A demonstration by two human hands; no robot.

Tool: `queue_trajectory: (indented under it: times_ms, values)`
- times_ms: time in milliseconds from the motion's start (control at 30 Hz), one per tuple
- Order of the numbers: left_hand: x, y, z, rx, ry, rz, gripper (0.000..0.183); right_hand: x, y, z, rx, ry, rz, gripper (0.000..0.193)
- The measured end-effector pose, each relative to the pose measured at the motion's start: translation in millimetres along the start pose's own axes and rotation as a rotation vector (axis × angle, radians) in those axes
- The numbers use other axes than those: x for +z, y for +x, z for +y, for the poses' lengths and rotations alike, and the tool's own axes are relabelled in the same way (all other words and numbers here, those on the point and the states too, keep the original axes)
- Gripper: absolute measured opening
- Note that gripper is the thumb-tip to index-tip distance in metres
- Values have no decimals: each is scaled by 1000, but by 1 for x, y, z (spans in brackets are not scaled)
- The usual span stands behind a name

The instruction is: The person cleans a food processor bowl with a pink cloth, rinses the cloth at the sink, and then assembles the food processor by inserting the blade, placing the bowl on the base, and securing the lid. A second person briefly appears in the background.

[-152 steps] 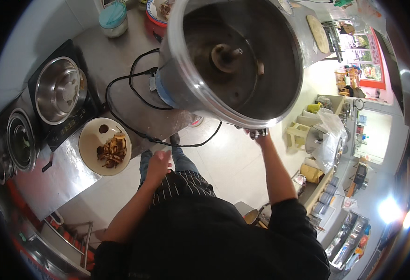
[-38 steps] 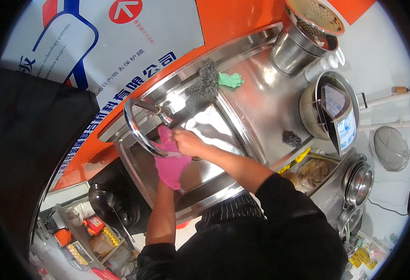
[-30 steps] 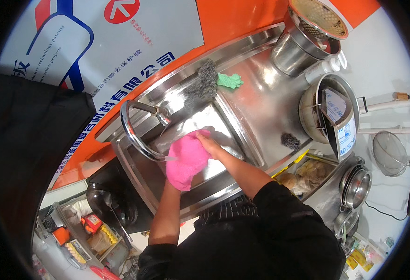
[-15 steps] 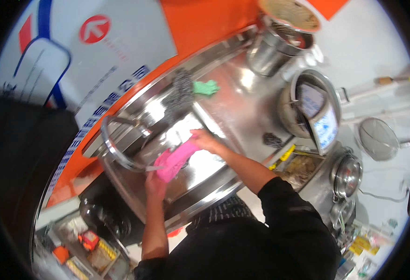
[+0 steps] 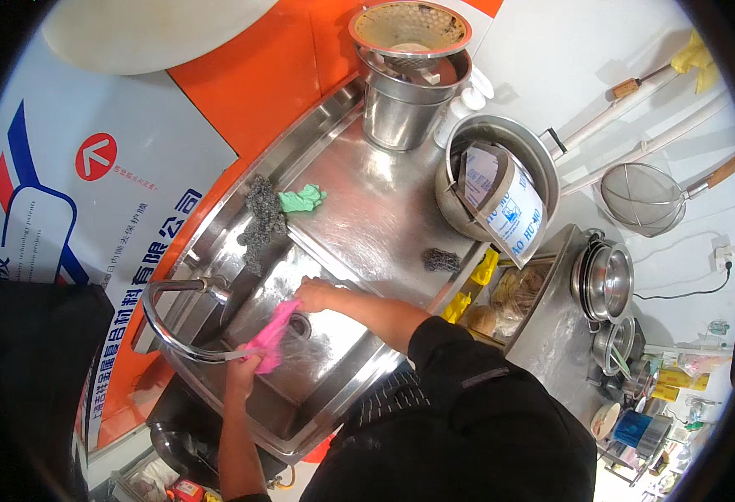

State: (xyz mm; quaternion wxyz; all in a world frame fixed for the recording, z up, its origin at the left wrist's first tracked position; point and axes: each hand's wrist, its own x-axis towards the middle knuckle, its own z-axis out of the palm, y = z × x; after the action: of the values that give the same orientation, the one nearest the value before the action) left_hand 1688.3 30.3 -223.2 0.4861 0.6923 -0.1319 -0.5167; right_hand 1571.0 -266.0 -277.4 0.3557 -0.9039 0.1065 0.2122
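A bright pink cloth (image 5: pixel 269 341) is stretched between my two hands above a steel sink (image 5: pixel 334 345). My left hand (image 5: pixel 240 375) grips its near-left end, right beside the spout of the curved chrome faucet (image 5: pixel 155 316). My right hand (image 5: pixel 314 295) is closed on the far end. The cloth's lower part is blurred, and a streak like water falls beside it over the round drain (image 5: pixel 300 325). Much of the fingers of both hands is hidden by the cloth or by blur.
A grey mesh scrubber (image 5: pixel 261 219) and a crumpled green cloth (image 5: pixel 303 198) lie on the sink's far ledge. A dark scrubber (image 5: pixel 441 260) rests on the drainboard. Behind stand a steel bucket (image 5: pixel 394 113) and a large pot (image 5: pixel 461 201). A wire strainer (image 5: pixel 638 197) hangs at right.
My view has shifted, so the surroundings sit further left and lower. The pink cloth, earlier bunched and thick, is narrower and blurred. Both hands still hold it.
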Motion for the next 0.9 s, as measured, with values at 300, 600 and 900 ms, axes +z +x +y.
queue_trajectory:
  times_ms: [300,600,900]
  values:
    - [90,-15,50,116,-704,192,73,87,-12,-27,-101,55,66,98]
    - [7,-79,-6,44,-589,260,53,52,16,-64,-77,876,101,26]
    - [85,24,-47,172,-1006,62,48,78,-64,-180,-470,34,397,21]
